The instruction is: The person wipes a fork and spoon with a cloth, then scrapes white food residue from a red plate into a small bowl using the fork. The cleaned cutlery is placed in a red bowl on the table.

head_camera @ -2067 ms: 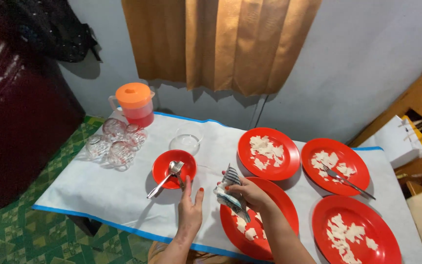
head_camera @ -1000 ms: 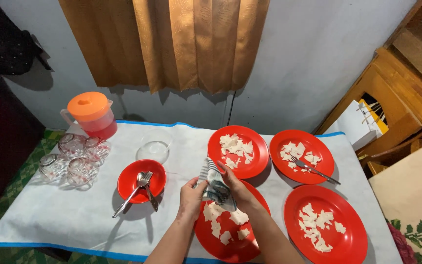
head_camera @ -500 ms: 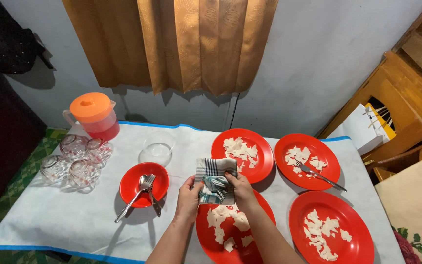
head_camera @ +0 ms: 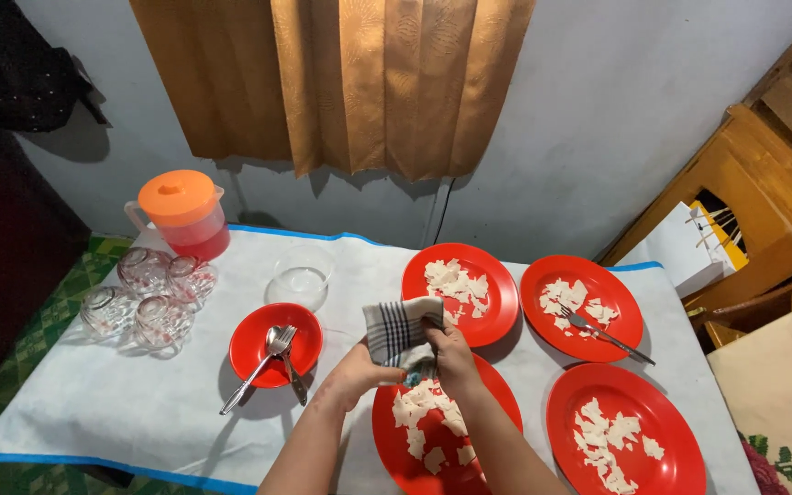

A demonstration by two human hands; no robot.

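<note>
Your left hand [head_camera: 357, 371] and right hand [head_camera: 451, 353] are both closed on a soft checked cloth [head_camera: 396, 328], white with dark stripes, bunched up over the near red plate [head_camera: 396, 431]; something metallic peeks out under the folds, likely cutlery, though it's too wrapped to be sure. Count four large round red plates with a glossy, plastic look, each carrying pale flat food pieces: the near one, one behind it [head_camera: 497, 302], one far right [head_camera: 625, 321] with a fork [head_camera: 602, 335] laid across it, and one at the lower right [head_camera: 671, 449]. Left of your hands sits one small red bowl [head_camera: 254, 353] holding a spoon and fork [head_camera: 272, 353]. Behind it stands one clear bowl [head_camera: 302, 272], then about four clear tumblers [head_camera: 153, 298] clustered together, and one jug with an orange lid [head_camera: 182, 213]. A smooth white sheet covers the worktop [head_camera: 139, 412].
</note>
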